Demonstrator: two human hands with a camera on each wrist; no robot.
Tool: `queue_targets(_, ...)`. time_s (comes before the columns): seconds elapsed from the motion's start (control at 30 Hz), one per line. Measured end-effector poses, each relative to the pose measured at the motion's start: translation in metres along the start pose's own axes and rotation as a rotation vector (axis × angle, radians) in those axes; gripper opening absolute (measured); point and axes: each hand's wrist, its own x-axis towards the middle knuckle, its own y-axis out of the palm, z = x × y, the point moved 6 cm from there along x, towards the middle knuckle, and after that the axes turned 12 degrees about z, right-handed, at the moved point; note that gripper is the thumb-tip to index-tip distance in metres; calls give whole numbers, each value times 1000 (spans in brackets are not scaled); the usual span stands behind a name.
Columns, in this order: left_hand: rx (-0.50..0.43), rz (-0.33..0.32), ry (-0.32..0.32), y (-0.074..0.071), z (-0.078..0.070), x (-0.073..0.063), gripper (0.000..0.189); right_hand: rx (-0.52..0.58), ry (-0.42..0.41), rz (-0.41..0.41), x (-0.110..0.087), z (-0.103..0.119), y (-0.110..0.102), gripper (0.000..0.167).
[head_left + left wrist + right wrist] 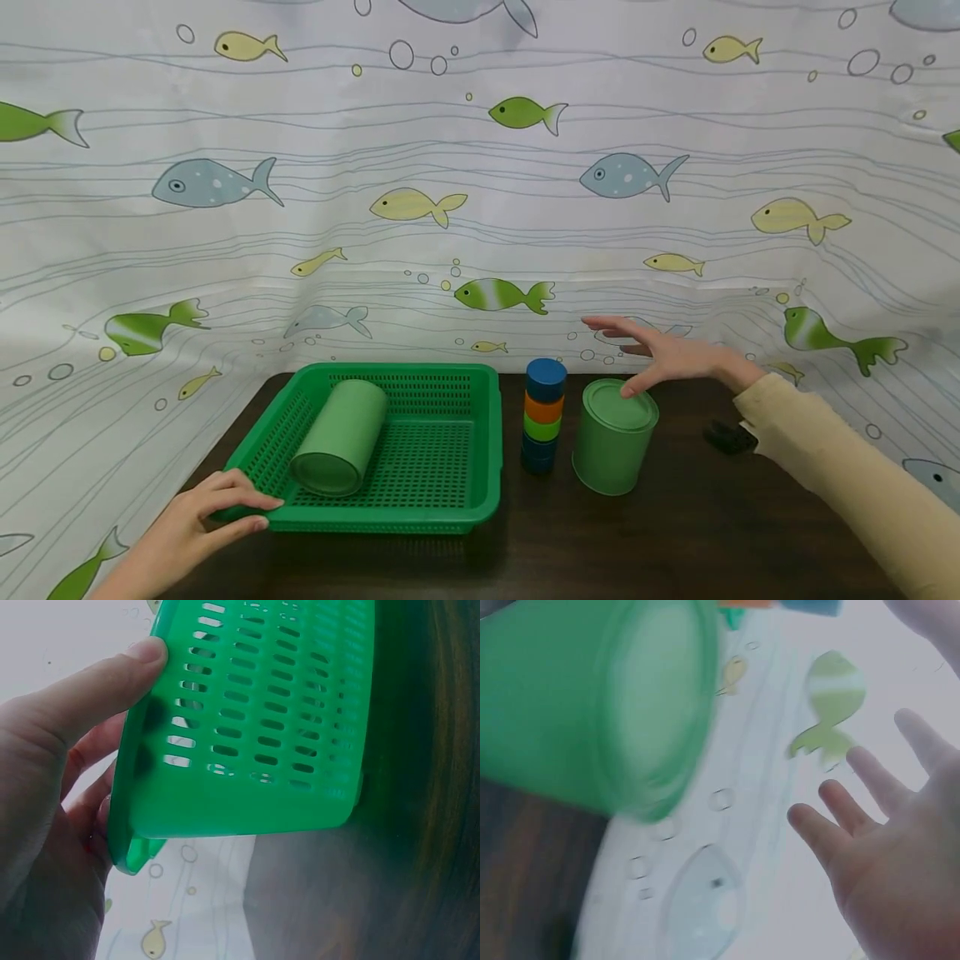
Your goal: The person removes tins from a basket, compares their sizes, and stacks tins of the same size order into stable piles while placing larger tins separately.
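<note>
My left hand [197, 518] grips the near left corner of a green plastic basket [382, 517]. In the left wrist view the thumb lies on one side of the basket's rim [129, 772] and the other fingers are behind it. A light green can [345, 432] lies on its side in the basket's left part. A second green can [611, 454] stands upright on the table. My right hand [663, 352] is over that can's lid with fingers spread, holding nothing. The right wrist view shows the can [547, 705] apart from the fingers.
Between basket and upright can stands a narrow stack of blue, orange and green round pieces [542, 425]. A small black object [727, 437] lies on the dark table [600, 550] at the right. A fish-patterned curtain [420, 250] hangs behind and at both sides.
</note>
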Motion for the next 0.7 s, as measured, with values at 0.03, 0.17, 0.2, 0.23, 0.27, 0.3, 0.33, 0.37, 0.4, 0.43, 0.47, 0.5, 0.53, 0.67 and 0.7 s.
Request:
queue_targets(0.03, -1, 0, -2, 0, 0, 0, 53, -12, -9, 2, 5, 6, -4, 101)
queue_targets(0.17, 21, -10, -18, -2, -2, 0, 54, -66, -7, 11, 26, 29, -17, 99)
queue_targets(0.2, 26, -16, -23, -2, -1, 1, 53, -82, 0, 14, 31, 35, -20, 98)
queue_targets(0.23, 22, -22, -32, -2, -1, 1, 51, -91, 5, 19, 37, 42, -23, 98)
queue_targets(0.27, 33, -27, -43, -2, -1, 1, 50, -102, 10, 26, 43, 49, -26, 97)
queue_targets(0.3, 49, -32, -52, -3, 0, 2, 50, -112, 13, 37, 50, 56, -28, 97)
queue_targets(0.33, 55, -39, -53, -3, 0, 2, 50, -123, 14, 47, 57, 63, -30, 97)
queue_targets(0.37, 54, -50, -56, -4, 0, 1, 50, -131, 15, 59, 64, 71, -30, 96)
queue_targets(0.4, 73, -57, -63, -5, -1, 0, 50, -142, 13, 74, 72, 78, -31, 96)
queue_targets(0.43, 85, -64, -67, -6, -1, -1, 51, -153, 6, 89, 79, 85, -30, 96)
queue_targets(0.47, 103, -73, -74, -8, -2, -2, 52, -165, 1, 105, 88, 91, -28, 96)
queue_targets(0.5, 112, -82, -79, -9, -2, -4, 54, -179, -3, 122, 96, 97, -26, 96)
queue_targets(0.53, 114, -90, -79, -11, -2, -7, 54, -194, -7, 138, 104, 102, -23, 95)
queue_targets(0.67, 137, -101, -100, -14, 0, -14, 59, -267, -15, 205, 138, 123, -8, 95)
queue_targets(0.7, 135, -103, -101, -14, 1, -15, 59, -291, -20, 220, 146, 128, -3, 95)
